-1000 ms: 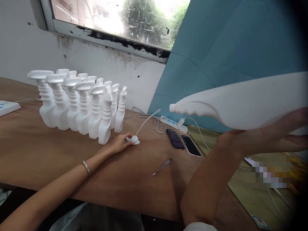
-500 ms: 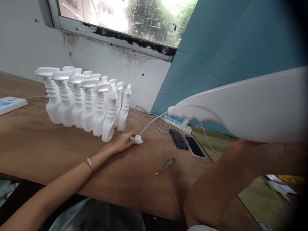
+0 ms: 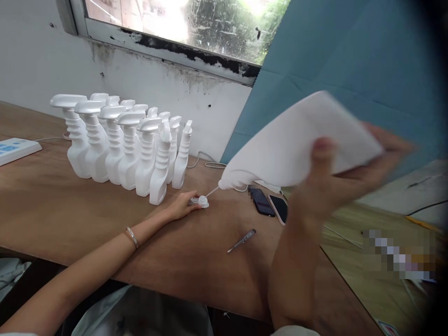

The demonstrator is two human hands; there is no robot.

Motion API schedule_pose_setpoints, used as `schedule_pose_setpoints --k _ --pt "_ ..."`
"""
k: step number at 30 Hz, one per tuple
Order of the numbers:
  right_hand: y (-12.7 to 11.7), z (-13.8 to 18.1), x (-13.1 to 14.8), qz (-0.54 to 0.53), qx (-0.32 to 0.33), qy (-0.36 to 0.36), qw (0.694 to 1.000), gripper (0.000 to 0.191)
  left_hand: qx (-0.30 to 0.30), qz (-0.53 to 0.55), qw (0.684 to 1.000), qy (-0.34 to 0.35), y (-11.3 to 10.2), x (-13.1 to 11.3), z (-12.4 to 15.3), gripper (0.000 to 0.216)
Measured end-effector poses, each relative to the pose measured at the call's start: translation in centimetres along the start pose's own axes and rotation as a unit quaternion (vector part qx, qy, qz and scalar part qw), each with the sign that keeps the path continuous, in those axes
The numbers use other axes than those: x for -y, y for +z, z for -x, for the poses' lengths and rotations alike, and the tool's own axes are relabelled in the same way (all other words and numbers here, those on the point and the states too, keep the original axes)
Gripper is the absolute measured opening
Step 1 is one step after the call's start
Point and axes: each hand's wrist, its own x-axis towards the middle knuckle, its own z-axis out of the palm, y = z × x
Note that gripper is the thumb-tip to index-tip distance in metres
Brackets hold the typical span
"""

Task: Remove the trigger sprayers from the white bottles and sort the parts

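Note:
My left hand point(image 3: 183, 205) is closed on a white spray trigger head point(image 3: 203, 201), pressed low against the brown table. From the head a thin white dip tube point(image 3: 212, 190) runs up to the neck of a white bottle, its far part hidden inside. My right hand point(image 3: 332, 182) grips that white bottle point(image 3: 280, 140) near its base, in the air and tilted, neck pointing down and left. The bottle's neck and the spray head are apart, with only a short stretch of tube showing between them.
Several white spray bottles point(image 3: 129, 154) with heads on stand in rows at the back left. A small screwdriver point(image 3: 242, 241) lies in front. A dark phone point(image 3: 262, 201) and a pink-edged phone point(image 3: 279, 205) lie at right. A power strip point(image 3: 19, 150) sits far left.
My right hand has brought the bottle left and down towards the spray head. Less of the dip tube shows outside the neck. My left hand has hardly moved.

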Motion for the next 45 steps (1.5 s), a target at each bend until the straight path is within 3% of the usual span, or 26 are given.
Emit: schedule_pose_setpoints --k 2,6,9,13,18,22,26,31,36,39,43,45 --pt "2.0 1.1 -0.9 -0.028 0.025 -0.049 0.998 0.032 -0.003 0.014 1.0 0.008 0.0 0.0 0.0 0.023" --pt "5.6 3.7 -3.7 -0.015 0.176 -0.028 0.984 0.028 -0.015 0.03 0.999 0.005 0.2 0.6 0.0 0.024" --pt "6.8 5.1 -4.9 -0.019 0.229 -0.027 0.973 0.028 -0.026 0.024 0.999 -0.017 0.4 1.3 -0.1 0.025" --pt "6.4 5.0 -4.5 -0.012 0.272 -0.029 0.962 0.027 -0.03 0.024 0.999 -0.029 0.6 1.8 -0.2 0.024" --pt "4.6 3.3 -3.2 -0.007 0.43 -0.068 0.9 0.032 -0.028 0.019 0.999 -0.041 0.6 1.9 -0.3 0.025" --pt "3.2 1.9 -2.9 -0.003 0.491 -0.088 0.867 0.043 -0.027 0.022 0.998 -0.044 0.6 2.0 -0.3 0.026" --pt "2.4 1.2 -3.0 0.014 0.506 -0.093 0.857 0.044 -0.021 0.028 0.998 -0.045 0.5 1.9 -0.2 0.028" --pt "3.3 2.0 -3.3 0.105 0.391 -0.14 0.904 0.044 -0.014 0.031 0.999 -0.038 0.1 1.2 -0.2 0.027" --pt "4.4 2.9 -3.3 0.152 0.318 -0.161 0.922 0.042 -0.006 0.038 0.999 -0.023 -0.1 0.8 -0.2 0.027" --pt "4.2 2.9 -3.2 0.121 0.346 -0.17 0.915 0.041 -0.006 0.044 0.999 -0.029 0.0 0.8 -0.2 0.026" --pt "3.4 2.3 -3.5 0.036 0.436 -0.166 0.884 0.042 -0.006 0.047 0.999 -0.026 0.0 0.9 -0.2 0.026" --pt "3.1 1.9 -3.7 0.049 0.436 -0.158 0.885 0.04 -0.002 0.047 0.999 -0.019 0.0 1.0 -0.2 0.026"
